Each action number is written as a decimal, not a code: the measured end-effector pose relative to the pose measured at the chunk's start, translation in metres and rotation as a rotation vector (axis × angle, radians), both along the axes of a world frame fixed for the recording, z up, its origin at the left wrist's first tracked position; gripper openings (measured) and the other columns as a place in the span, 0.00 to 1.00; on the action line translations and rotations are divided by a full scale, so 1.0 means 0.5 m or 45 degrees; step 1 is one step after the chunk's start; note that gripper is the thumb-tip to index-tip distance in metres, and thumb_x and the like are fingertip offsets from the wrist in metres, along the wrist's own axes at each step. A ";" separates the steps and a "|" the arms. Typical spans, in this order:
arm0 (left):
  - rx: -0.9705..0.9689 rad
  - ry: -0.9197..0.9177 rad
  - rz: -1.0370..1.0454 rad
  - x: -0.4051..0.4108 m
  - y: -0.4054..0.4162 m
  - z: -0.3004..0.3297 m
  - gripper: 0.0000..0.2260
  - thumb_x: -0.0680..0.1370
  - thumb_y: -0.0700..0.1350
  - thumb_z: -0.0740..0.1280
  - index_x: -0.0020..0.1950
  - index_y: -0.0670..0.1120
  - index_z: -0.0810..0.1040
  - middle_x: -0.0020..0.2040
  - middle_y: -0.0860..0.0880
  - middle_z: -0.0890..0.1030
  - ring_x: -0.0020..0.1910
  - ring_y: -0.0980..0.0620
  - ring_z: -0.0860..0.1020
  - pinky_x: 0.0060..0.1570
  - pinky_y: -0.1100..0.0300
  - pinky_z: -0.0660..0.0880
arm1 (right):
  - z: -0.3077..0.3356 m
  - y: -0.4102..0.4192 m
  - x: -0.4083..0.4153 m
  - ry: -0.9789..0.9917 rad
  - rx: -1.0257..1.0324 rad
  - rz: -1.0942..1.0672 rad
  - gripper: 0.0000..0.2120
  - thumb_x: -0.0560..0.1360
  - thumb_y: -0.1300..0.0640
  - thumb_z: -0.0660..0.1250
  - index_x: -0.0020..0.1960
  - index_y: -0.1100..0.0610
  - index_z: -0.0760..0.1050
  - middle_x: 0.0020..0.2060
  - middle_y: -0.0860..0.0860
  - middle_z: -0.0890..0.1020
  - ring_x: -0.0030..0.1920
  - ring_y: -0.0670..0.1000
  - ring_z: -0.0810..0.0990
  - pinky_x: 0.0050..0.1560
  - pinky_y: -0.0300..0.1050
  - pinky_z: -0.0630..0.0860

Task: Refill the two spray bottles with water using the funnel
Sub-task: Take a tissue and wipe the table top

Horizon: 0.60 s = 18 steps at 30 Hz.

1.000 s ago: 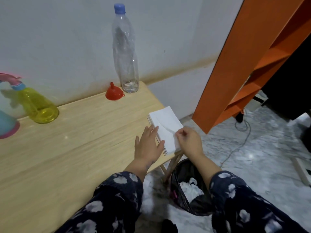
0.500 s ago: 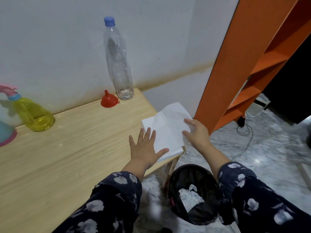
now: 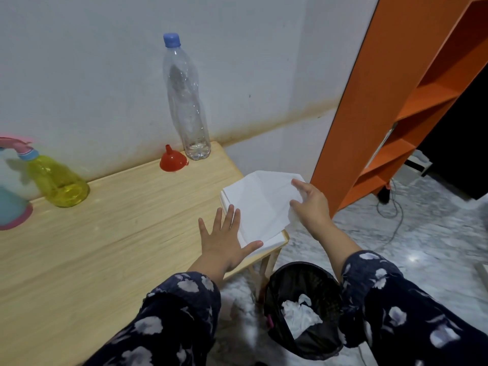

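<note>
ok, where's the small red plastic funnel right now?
In the head view, the small red plastic funnel sits upside down at the table's back edge by the wall, just left of the tall clear plastic bottle with the blue cap.

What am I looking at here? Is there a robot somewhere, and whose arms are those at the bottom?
No robot here: a person wears a camera on the head, looking forward and down, so you see their own arms in dark flowered sleeves. The left hand lies flat and open, holding down a stack of white tissues at the corner of the wooden table. The right hand pinches the top tissue and lifts it. By the wall stand a nearly empty clear water bottle with a blue cap, a small red funnel resting mouth down, a yellow spray bottle, and a blue spray bottle at the picture's edge. On the floor sits a black bin holding crumpled tissue.
</note>
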<state>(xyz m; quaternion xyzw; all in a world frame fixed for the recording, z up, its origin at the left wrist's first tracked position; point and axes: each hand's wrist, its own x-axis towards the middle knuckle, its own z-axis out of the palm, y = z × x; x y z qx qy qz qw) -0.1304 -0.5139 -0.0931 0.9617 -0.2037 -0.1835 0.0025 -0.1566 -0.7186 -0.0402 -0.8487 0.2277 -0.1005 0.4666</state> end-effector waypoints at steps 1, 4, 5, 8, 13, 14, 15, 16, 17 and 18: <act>0.001 0.001 -0.002 0.000 0.001 0.001 0.45 0.71 0.76 0.42 0.78 0.51 0.32 0.77 0.53 0.30 0.76 0.48 0.31 0.70 0.33 0.34 | 0.003 0.000 0.002 0.000 -0.003 0.022 0.25 0.75 0.70 0.64 0.70 0.56 0.71 0.69 0.50 0.72 0.70 0.50 0.69 0.65 0.36 0.63; 0.002 0.012 -0.004 -0.001 0.001 0.002 0.45 0.71 0.76 0.43 0.78 0.51 0.32 0.77 0.53 0.30 0.76 0.48 0.31 0.70 0.33 0.34 | 0.016 -0.004 0.010 -0.038 0.038 0.019 0.25 0.75 0.70 0.63 0.70 0.55 0.71 0.69 0.49 0.72 0.70 0.49 0.69 0.66 0.35 0.62; 0.002 0.018 -0.002 -0.001 0.002 0.002 0.45 0.71 0.76 0.43 0.78 0.51 0.32 0.77 0.53 0.30 0.76 0.48 0.31 0.70 0.33 0.34 | 0.020 -0.005 0.013 -0.050 0.053 0.014 0.25 0.75 0.70 0.63 0.70 0.55 0.71 0.69 0.49 0.72 0.70 0.49 0.69 0.65 0.35 0.62; 0.001 0.035 0.000 0.001 0.003 0.001 0.46 0.70 0.77 0.44 0.78 0.52 0.32 0.77 0.54 0.30 0.76 0.48 0.31 0.70 0.33 0.34 | 0.034 -0.007 0.018 -0.092 0.073 -0.012 0.25 0.75 0.70 0.62 0.70 0.55 0.71 0.69 0.49 0.72 0.70 0.48 0.69 0.64 0.34 0.63; 0.003 0.036 -0.001 0.003 0.003 0.000 0.46 0.70 0.77 0.45 0.78 0.52 0.33 0.77 0.53 0.31 0.76 0.48 0.31 0.70 0.33 0.34 | 0.075 -0.013 0.027 -0.114 0.102 0.058 0.28 0.73 0.72 0.60 0.70 0.53 0.71 0.68 0.49 0.73 0.69 0.49 0.70 0.68 0.44 0.69; 0.005 0.040 0.000 0.003 0.003 0.001 0.46 0.70 0.77 0.45 0.78 0.52 0.33 0.77 0.53 0.31 0.76 0.48 0.31 0.70 0.33 0.34 | 0.087 -0.012 0.030 -0.099 0.104 0.105 0.28 0.73 0.72 0.59 0.70 0.53 0.71 0.69 0.49 0.72 0.69 0.50 0.70 0.68 0.46 0.70; 0.007 0.045 0.000 0.003 0.002 0.002 0.46 0.71 0.77 0.45 0.78 0.52 0.33 0.77 0.53 0.31 0.76 0.48 0.31 0.70 0.33 0.33 | 0.100 -0.011 0.034 -0.088 0.094 0.146 0.29 0.73 0.72 0.59 0.70 0.52 0.71 0.69 0.49 0.72 0.69 0.51 0.70 0.67 0.47 0.71; 0.008 0.048 0.000 0.003 0.001 0.004 0.46 0.70 0.77 0.46 0.78 0.52 0.33 0.77 0.53 0.31 0.76 0.47 0.31 0.70 0.33 0.33 | 0.116 -0.011 0.039 -0.092 0.076 0.177 0.29 0.73 0.72 0.58 0.70 0.52 0.70 0.69 0.50 0.72 0.69 0.52 0.70 0.67 0.49 0.71; 0.009 0.049 -0.002 0.003 0.001 0.006 0.47 0.70 0.77 0.46 0.78 0.52 0.33 0.78 0.53 0.31 0.76 0.47 0.32 0.70 0.33 0.33 | 0.133 -0.011 0.044 -0.108 0.059 0.198 0.29 0.73 0.71 0.58 0.70 0.51 0.71 0.69 0.50 0.72 0.68 0.52 0.71 0.66 0.50 0.72; 0.008 0.047 -0.003 0.003 0.001 0.008 0.47 0.70 0.77 0.46 0.78 0.52 0.34 0.78 0.53 0.32 0.76 0.47 0.32 0.70 0.33 0.32 | 0.152 -0.012 0.049 -0.125 0.049 0.218 0.30 0.72 0.71 0.58 0.70 0.51 0.71 0.69 0.49 0.72 0.69 0.51 0.71 0.67 0.48 0.71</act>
